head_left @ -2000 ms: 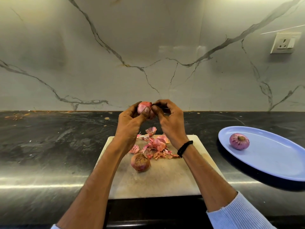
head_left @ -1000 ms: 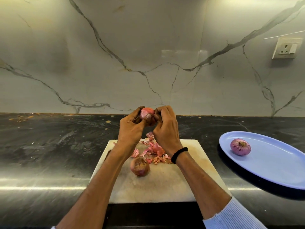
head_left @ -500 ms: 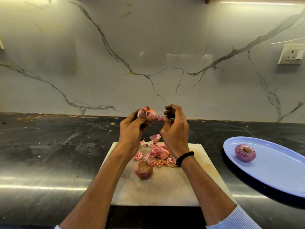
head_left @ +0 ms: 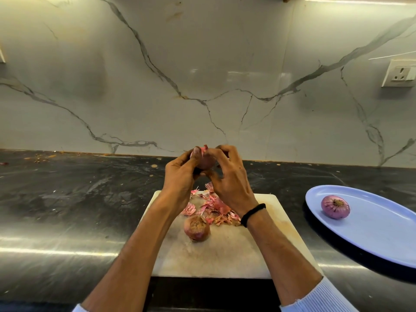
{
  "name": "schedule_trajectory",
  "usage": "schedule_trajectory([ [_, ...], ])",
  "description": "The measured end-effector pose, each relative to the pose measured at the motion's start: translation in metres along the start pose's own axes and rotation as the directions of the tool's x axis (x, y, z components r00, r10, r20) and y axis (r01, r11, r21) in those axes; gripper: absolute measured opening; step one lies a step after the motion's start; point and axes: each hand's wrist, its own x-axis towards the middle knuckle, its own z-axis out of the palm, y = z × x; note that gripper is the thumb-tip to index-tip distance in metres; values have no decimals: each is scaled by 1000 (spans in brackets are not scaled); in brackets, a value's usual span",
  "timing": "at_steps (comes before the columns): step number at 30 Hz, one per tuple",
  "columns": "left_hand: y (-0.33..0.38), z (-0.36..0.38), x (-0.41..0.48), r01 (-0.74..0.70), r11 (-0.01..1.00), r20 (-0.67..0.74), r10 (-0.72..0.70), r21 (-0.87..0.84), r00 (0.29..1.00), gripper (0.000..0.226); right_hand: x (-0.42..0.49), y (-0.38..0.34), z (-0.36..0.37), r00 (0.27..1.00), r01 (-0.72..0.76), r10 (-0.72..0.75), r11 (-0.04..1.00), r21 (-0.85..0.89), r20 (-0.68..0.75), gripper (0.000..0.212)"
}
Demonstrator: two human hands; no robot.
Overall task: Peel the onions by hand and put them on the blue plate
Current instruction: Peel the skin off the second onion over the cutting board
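Both hands are raised above the far edge of the pale cutting board (head_left: 225,255). My left hand (head_left: 180,174) grips a partly peeled pink onion (head_left: 206,162), thumb up on its top. My right hand (head_left: 229,176) curls round the onion's right side, fingertips at a flap of skin sticking up. An unpeeled onion (head_left: 196,228) lies on the board, with a heap of pink skins (head_left: 216,210) behind it. A peeled purple onion (head_left: 335,207) rests on the blue plate (head_left: 382,233) at the right.
The board and plate sit on a dark, shiny stone counter (head_left: 67,210) against a marble wall. Crumbs litter the counter's far left. A wall socket (head_left: 399,74) is at the upper right. The plate runs off the right edge of view.
My right hand, which had pulled slightly away from the onion half a second ago, is back against it. The hands stay raised over the board; the view has tilted up a little.
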Motion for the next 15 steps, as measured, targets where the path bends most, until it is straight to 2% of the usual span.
schedule_trajectory([
  [6, 1, -1, 1, 33, 999, 18, -33, 11, 999, 29, 1, 4, -1, 1000, 15, -15, 1000, -14, -21, 43],
  [11, 1, -3, 3, 47, 998, -7, -47, 50, 999, 20, 1, 5, -3, 1000, -23, 23, 999, 25, -6, 43],
  [15, -1, -4, 4, 69, 996, -19, -68, 64, 997, 25, 1, 5, -3, 1000, -24, 24, 999, 25, 6, 46],
])
